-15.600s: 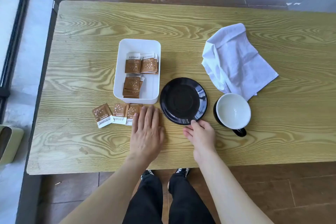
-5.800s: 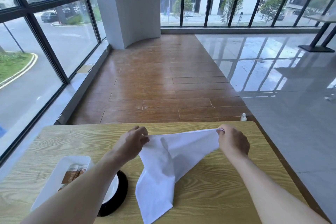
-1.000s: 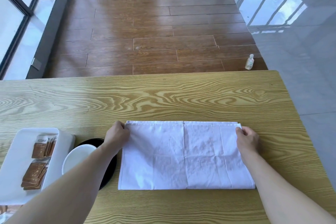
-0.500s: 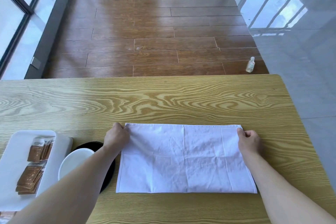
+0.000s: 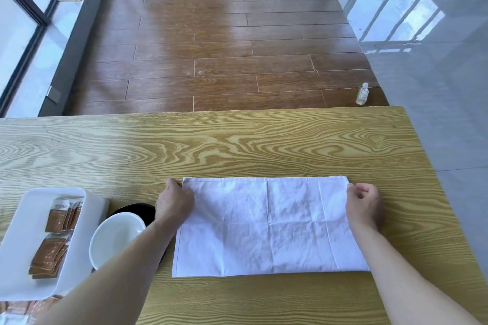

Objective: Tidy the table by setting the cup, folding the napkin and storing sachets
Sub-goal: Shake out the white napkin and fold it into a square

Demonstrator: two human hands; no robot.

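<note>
Napkin point(image 5: 269, 224) lay folded near the table's point(image 5: 237, 145) front edge; left hand point(image 5: 173, 203) and right hand point(image 5: 365, 203) pinched its far corners.

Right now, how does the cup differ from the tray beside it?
The cup is round; the tray is rectangular with rounded corners. The cup looks empty, while the tray holds brown sachets. The cup sits on a black saucer; the tray rests directly on the table. The tray is the larger of the two. Both are white inside and stand upright, left of the napkin.
</note>
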